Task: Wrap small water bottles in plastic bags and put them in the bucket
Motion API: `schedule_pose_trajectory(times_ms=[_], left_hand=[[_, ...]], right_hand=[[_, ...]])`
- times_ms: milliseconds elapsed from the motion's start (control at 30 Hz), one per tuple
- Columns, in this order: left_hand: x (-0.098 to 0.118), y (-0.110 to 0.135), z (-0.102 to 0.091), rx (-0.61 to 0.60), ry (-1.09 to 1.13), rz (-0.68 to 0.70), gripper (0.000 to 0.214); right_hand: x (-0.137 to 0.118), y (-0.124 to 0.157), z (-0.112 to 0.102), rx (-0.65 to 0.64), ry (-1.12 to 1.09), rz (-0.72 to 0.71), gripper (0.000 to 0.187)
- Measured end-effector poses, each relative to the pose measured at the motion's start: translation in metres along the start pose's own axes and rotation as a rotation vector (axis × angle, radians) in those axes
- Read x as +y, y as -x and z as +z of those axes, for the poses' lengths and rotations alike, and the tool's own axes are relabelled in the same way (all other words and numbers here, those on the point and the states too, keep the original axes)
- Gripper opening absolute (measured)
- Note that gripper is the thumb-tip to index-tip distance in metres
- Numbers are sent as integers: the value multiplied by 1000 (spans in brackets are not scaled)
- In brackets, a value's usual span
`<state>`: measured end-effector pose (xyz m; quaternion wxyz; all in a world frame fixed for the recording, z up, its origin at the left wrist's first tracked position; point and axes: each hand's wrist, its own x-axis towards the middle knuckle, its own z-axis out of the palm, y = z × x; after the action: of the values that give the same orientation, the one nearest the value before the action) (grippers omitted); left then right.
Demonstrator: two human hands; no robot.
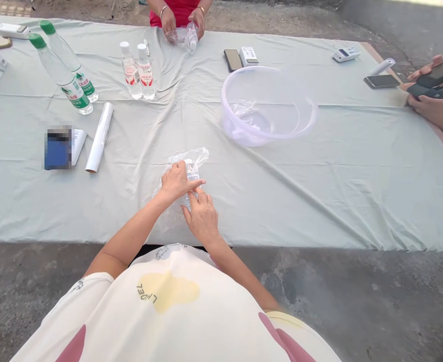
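A small clear bottle (193,174) with a white cap lies on the cloth in front of me, its cap pointing away from me. Thin clear plastic film (200,156) spreads under and around it. My left hand (175,182) is over the bottle's left side, closed on it, with the thumb stretched across it to the right. Nearer to me, my right hand (203,217) grips the lower part, fingers on top and thumb on the left side. Both hands hide much of the bottle, and how far the film goes around it is unclear.
Left stand two green-capped bottles (71,93), a film roll (100,138) and a blurred blue item (58,148). Two small bottles (146,75) stand farther back. A translucent basin (240,133) holds crumpled film. Another person's hands (182,24) handle a bottle opposite; other hands (436,95) hold phones at right.
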<state>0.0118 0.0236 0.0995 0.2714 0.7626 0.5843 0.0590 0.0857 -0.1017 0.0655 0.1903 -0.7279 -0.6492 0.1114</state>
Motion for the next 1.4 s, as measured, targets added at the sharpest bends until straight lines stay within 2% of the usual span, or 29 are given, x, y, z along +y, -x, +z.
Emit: schedule_pose_trajectory(times_ms=[133, 233, 300, 367, 433, 467, 500, 567, 600, 633, 667, 733, 833, 967, 1067, 1200, 1300, 1400], left_hand=[[2, -14, 7, 35, -68, -36, 35], [-8, -22, 6, 21, -58, -40, 29], [-19, -25, 4, 13, -24, -38, 26], [-29, -25, 4, 22, 13, -35, 22], [-36, -25, 7, 41, 38, -25, 17], [-38, -25, 9, 54, 42, -16, 15], [-40, -25, 12, 67, 41, -8, 13], [-41, -25, 16, 93, 34, -3, 11], [-41, -25, 18, 105, 35, -6, 11], [-41, -25, 19, 114, 41, -11, 13], [-41, -25, 19, 120, 57, -15, 16], [-45, -24, 17, 119, 119, -12, 21], [-53, -18, 13, 145, 261, 53, 34], [-63, -8, 17, 195, 293, 365, 50], [-70, -6, 27, 162, 198, 540, 43], [-85, -10, 35, 167, 139, 498, 41], [-99, -12, 38, 152, 136, 494, 45], [-110, -10, 38, 137, 139, 500, 45]], right_hand=[[-3, 9, -1, -78, 35, -104, 42], [0, 25, -1, -143, -19, -256, 37], [6, 37, -5, -200, -123, -325, 37], [16, 46, -13, -334, -290, -350, 35], [28, 49, -23, -415, -480, -259, 27], [34, 47, -27, -374, -562, -158, 26], [40, 41, -30, -265, -623, -29, 27], [48, 22, -30, 52, -668, 227, 33], [51, 11, -27, 173, -662, 309, 34], [52, -1, -22, 238, -648, 357, 35], [51, -12, -15, 245, -636, 375, 38], [47, -29, 1, 175, -626, 354, 46], [35, -37, 22, 133, -601, 270, 53], [20, -32, 33, 142, -499, 151, 54], [13, -32, 34, 123, -445, 110, 56], [9, -31, 31, 78, -437, 135, 59], [6, -27, 29, 24, -465, 155, 53], [1, -22, 31, 33, -415, 137, 52]])
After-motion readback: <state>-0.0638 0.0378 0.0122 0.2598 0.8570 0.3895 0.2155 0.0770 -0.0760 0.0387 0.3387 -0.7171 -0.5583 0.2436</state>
